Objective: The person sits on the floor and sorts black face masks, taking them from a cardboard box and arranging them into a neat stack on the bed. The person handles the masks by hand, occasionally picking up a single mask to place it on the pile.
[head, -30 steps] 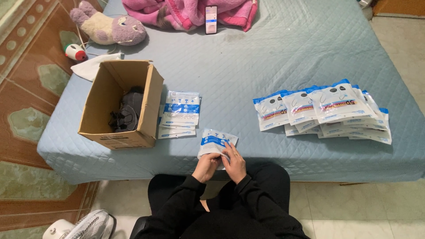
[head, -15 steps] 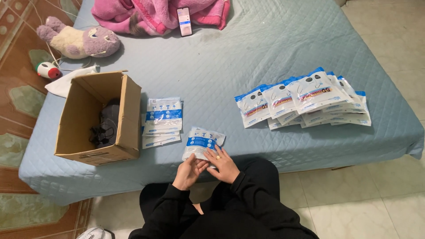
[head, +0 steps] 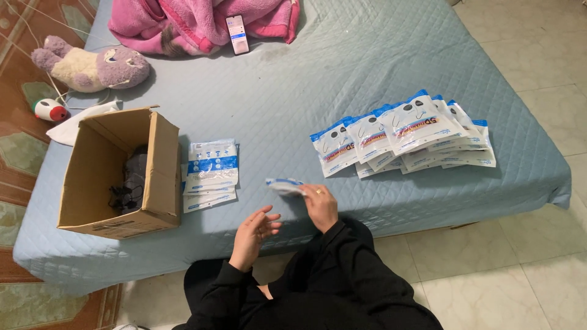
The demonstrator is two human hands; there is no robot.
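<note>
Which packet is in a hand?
The single white-and-blue packet pinched by the right hand; the others lie in stacks on the bed, beside the box and at right.

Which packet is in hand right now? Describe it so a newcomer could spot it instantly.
Start at the blue quilted bed and go to its near edge, between the cardboard box and the fanned row of packets. The white-and-blue packet sits pinched in the right hand. Unlike the stacked pile by the box, it is single and off the bedcover.
</note>
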